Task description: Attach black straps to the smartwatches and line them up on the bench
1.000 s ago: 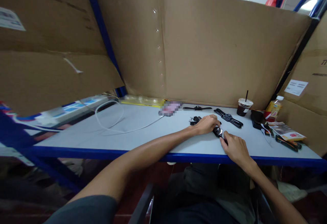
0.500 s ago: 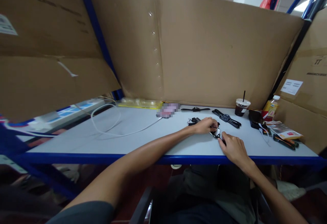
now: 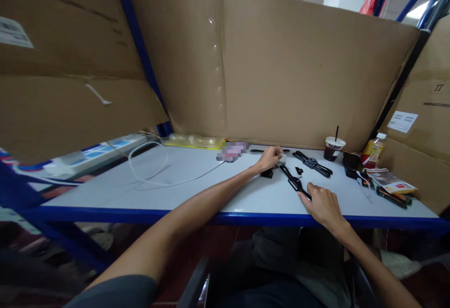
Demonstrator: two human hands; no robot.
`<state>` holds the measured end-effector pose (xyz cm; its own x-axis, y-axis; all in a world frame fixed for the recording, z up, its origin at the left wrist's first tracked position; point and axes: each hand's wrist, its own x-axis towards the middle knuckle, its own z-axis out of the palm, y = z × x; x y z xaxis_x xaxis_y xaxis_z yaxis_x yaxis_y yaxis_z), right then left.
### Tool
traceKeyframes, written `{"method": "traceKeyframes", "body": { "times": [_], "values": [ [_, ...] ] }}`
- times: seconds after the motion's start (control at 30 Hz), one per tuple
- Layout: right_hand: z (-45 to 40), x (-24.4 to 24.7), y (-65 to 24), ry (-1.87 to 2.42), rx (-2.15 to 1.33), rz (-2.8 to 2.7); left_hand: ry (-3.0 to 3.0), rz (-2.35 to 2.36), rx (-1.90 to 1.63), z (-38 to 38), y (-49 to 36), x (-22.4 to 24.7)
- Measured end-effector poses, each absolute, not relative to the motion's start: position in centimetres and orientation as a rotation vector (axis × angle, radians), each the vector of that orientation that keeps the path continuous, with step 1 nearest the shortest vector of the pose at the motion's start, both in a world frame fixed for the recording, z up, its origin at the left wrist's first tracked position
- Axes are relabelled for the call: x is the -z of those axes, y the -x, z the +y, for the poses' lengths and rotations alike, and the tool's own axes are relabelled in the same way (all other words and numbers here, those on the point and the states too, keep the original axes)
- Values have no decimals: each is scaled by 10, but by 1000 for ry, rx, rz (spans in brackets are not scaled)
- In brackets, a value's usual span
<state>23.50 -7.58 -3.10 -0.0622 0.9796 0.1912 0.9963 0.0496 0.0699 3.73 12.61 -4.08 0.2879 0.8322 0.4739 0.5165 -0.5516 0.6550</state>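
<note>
A black spokeshave (image 3: 295, 183) with two long handles lies slantwise on the table. My right hand (image 3: 323, 203) is closed on its near handle end. Past its far handle, my left hand (image 3: 270, 158) pinches a small pale, shiny piece (image 3: 282, 159), whose exact kind I cannot make out. Beside the spokeshave's body lies a small black part (image 3: 298, 171). Below my left hand rests another small dark piece (image 3: 267, 174), partly covered. Farther right is a second black tool (image 3: 311, 162) with two handles. A third dark, long tool (image 3: 258, 151) at the back is mostly hidden behind my left hand.
A phone (image 3: 232, 152) with a white cable (image 3: 190, 183) lies at the back. To the right stand an iced drink cup (image 3: 333, 148), a bottle (image 3: 375, 151), a black tray (image 3: 351, 165) and a packet (image 3: 392, 180). Cardboard walls (image 3: 281, 64) surround the table (image 3: 140, 198).
My left hand has moved back and left from the spokeshave, carrying the pale piece. The spokeshave's body and the small black part beside it are uncovered. My right hand has stayed put.
</note>
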Motion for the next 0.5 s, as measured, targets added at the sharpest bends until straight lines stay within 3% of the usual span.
{"method": "traceKeyframes", "body": {
  "times": [0.5],
  "values": [
    [-77,32,-238,2027,344,-2309,-2219,1420,-993,151,-21,53]
  ]
}}
